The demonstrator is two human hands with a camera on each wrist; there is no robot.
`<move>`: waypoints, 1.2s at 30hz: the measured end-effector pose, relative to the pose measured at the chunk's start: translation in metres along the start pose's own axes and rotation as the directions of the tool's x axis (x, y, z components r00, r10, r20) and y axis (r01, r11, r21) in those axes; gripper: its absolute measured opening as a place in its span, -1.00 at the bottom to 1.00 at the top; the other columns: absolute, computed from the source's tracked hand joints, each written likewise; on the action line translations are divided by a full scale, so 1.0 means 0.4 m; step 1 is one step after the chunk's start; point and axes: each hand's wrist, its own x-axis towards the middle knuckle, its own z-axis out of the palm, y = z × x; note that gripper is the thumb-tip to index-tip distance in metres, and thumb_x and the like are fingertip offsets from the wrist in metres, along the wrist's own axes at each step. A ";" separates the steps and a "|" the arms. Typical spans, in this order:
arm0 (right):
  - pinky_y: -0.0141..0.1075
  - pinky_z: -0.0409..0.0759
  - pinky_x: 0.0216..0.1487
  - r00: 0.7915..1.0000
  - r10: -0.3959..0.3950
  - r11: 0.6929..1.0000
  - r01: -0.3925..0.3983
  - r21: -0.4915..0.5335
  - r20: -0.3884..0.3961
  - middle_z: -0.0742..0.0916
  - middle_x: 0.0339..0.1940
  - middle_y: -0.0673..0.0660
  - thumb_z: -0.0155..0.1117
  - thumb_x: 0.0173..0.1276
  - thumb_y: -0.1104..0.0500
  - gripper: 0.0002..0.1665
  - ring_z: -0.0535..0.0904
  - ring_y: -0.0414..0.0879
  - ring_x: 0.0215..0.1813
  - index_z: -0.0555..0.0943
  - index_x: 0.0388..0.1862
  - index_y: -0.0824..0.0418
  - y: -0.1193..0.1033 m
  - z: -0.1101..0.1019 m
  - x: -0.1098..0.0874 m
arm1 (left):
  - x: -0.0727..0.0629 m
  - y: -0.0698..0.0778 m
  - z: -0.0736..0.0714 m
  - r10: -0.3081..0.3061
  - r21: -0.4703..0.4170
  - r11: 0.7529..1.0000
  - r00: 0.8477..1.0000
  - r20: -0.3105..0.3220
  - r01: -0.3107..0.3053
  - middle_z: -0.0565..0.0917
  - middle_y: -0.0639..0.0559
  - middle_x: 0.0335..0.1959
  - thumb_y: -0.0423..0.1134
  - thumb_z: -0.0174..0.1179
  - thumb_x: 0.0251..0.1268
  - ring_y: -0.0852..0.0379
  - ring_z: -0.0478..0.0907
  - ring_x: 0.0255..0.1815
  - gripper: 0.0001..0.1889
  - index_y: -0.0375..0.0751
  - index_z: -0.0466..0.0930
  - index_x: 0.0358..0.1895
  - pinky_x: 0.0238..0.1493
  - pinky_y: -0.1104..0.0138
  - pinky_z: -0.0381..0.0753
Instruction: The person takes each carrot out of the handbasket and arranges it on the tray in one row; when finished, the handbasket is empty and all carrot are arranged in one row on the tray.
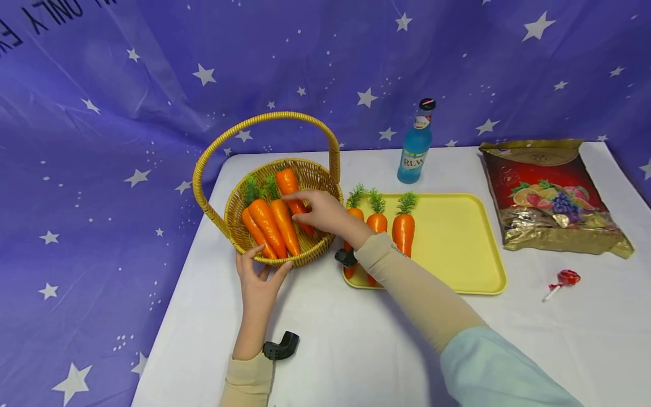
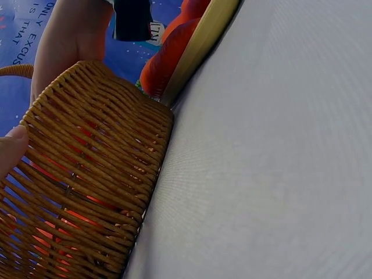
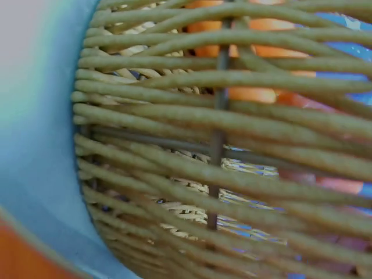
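Note:
Several orange carrots [image 1: 267, 229] with green tops lie in a woven wicker basket [image 1: 317, 251] with a tall handle. My right hand [image 1: 325, 212] reaches over the basket's right rim and pinches the rightmost carrot [image 1: 288, 182] between thumb and fingers. At the front, my left hand [image 1: 256, 282] holds the basket's rim, its thumb and fingers spread along it. In the left wrist view a fingertip [image 2: 17, 135] lies on the wicker wall [image 2: 99, 151]. The right wrist view is filled by the basket's weave [image 3: 174, 116], with orange showing through the gaps.
Right of the basket is a yellow tray [image 1: 458, 249] with three carrots [image 1: 404, 232], partly under my right forearm. Behind it stands a blue bottle [image 1: 414, 147]. A red and gold bag [image 1: 554, 198] and a red lollipop [image 1: 568, 277] lie farther right on the white table [image 1: 335, 350].

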 end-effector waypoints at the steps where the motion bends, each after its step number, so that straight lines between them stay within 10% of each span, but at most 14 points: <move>1: -0.30 0.58 -0.09 1.000 -0.013 0.999 0.013 0.053 -0.008 0.56 0.26 0.01 0.32 0.34 0.16 -0.44 0.59 -0.08 0.02 0.50 0.32 -0.01 0.001 -0.004 -0.004 | 0.000 0.000 -0.001 -0.003 0.001 1.000 1.000 0.000 0.003 -0.42 -0.23 0.51 -0.33 0.42 0.11 -0.22 -0.22 0.51 -0.34 -0.41 0.27 0.23 0.27 -0.05 0.31; 9: -0.29 0.59 -0.04 0.996 -0.058 0.942 0.075 0.328 -0.061 0.55 0.26 -0.05 0.34 0.32 0.11 -0.42 0.57 -0.10 0.05 0.49 0.33 -0.02 0.007 -0.047 -0.061 | 0.001 -0.007 -0.002 -0.017 0.003 1.000 1.000 0.000 0.017 -0.43 -0.20 0.52 -0.32 0.43 0.10 -0.18 -0.23 0.51 -0.33 -0.41 0.27 0.23 0.28 -0.02 0.31; 20: -0.16 0.63 -0.08 0.980 0.131 0.910 -0.059 0.411 -0.148 0.52 0.27 0.05 0.38 0.29 0.10 -0.42 0.57 0.03 0.04 0.52 0.30 -0.05 0.026 -0.136 -0.258 | 0.000 -0.005 -0.002 -0.013 0.006 1.000 1.000 -0.004 0.013 -0.42 -0.20 0.52 -0.32 0.42 0.10 -0.18 -0.24 0.51 -0.33 -0.41 0.27 0.22 0.28 -0.04 0.32; 36: -0.49 0.55 -0.13 0.842 0.392 0.897 -0.260 0.357 -0.371 0.52 0.25 0.21 0.31 0.35 0.11 -0.38 0.53 0.11 0.05 0.42 0.37 0.13 0.158 -0.184 -0.540 | 0.000 -0.010 0.002 -0.011 0.004 1.000 1.000 -0.007 0.011 -0.42 -0.21 0.52 -0.33 0.42 0.10 -0.19 -0.21 0.51 -0.32 -0.42 0.25 0.23 0.28 -0.01 0.32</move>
